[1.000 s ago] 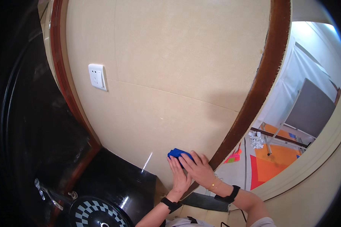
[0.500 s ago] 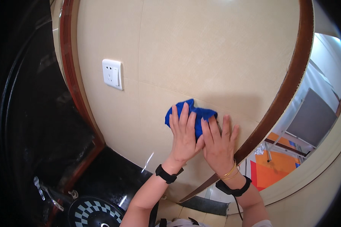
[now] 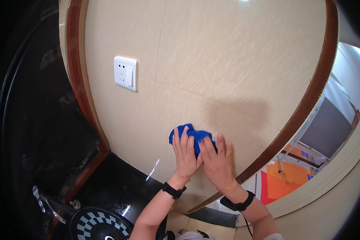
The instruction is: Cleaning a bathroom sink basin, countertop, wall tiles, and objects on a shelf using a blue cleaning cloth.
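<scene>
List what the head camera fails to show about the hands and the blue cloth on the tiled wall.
- Blue cloth: lower part hidden under left hand and right hand.
- Palms: face the wall, so how they hold the cloth is unseen.
- Forearms: cut off by the lower edge.
- Black sink area: too dark.

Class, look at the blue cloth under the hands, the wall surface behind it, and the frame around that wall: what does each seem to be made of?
Blue cloth: soft fabric, probably microfibre; it bunches and folds matt under the left hand and right hand.
Wall surface: beige tile, likely glazed ceramic; thin joint lines and a slight sheen.
Frame: reddish-brown, seemingly varnished wood; its gloss leaves this open.
</scene>
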The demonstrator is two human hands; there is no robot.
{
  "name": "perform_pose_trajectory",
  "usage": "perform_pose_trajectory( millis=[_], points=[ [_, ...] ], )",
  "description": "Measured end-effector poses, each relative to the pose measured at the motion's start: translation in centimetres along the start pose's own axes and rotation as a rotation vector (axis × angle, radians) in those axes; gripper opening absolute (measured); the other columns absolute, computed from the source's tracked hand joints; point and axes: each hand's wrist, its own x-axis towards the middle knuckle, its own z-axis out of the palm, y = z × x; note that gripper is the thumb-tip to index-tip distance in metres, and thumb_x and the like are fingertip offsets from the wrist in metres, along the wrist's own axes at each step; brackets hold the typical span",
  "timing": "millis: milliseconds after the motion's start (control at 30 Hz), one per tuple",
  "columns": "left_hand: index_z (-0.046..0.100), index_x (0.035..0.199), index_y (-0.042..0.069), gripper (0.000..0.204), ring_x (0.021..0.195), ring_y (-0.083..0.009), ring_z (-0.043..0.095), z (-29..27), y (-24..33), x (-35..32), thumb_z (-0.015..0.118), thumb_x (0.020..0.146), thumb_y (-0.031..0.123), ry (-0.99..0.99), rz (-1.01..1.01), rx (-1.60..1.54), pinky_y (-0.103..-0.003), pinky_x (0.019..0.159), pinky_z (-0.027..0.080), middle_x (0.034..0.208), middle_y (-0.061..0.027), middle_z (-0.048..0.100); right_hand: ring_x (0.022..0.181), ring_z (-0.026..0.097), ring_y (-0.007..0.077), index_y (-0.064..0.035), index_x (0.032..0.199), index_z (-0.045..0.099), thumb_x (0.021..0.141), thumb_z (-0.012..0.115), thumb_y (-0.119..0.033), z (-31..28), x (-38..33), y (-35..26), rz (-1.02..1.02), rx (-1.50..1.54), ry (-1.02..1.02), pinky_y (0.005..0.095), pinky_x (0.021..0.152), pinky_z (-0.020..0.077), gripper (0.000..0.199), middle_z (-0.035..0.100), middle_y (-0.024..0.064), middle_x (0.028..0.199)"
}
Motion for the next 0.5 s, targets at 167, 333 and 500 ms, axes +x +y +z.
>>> perform_pose_trajectory(
  millis=[167, 333, 500],
  points=[
    [0.035, 0.121, 0.001, 0.05, 0.124, -0.0479, 0.019, -0.3, 0.3, 2.6, 0.055, 0.078, 0.019, -0.002, 0.025, 0.002, -0.057, 0.097, 0.018, 0.134, -0.0221, 0.028, 0.126, 0.028, 0.0342, -0.0121, 0.12, 0.047, 0.081, 0.045, -0.018, -0.8, 1.6, 0.1, 0.075, -0.041, 0.091, 0.0487, 0.101, 0.0155, 0.039, 0.039, 0.0048, 0.131],
    [0.037, 0.119, 0.001, 0.048, 0.123, -0.0483, 0.019, -0.3, -0.2, 0.6, 0.056, 0.079, 0.02, -0.016, -0.001, 0.003, -0.057, 0.096, 0.019, 0.133, -0.0223, 0.028, 0.127, 0.027, 0.034, -0.0116, 0.121, 0.046, 0.082, 0.045, -0.018, 0.3, 0.2, -0.7, 0.059, 0.019, 0.029, 0.0492, 0.103, 0.0115, 0.04, 0.038, 0.005, 0.133],
    [0.035, 0.12, 0.002, 0.05, 0.124, -0.0484, 0.018, -0.1, -0.8, -1.4, 0.056, 0.078, 0.019, -0.003, -0.035, -0.006, -0.057, 0.097, 0.018, 0.134, -0.0225, 0.027, 0.128, 0.025, 0.0334, -0.0108, 0.122, 0.046, 0.083, 0.044, -0.018, 1.1, -0.4, -1.5, 0.015, -0.012, 0.012, 0.0484, 0.103, 0.0112, 0.04, 0.036, 0.0056, 0.135]
  ],
)
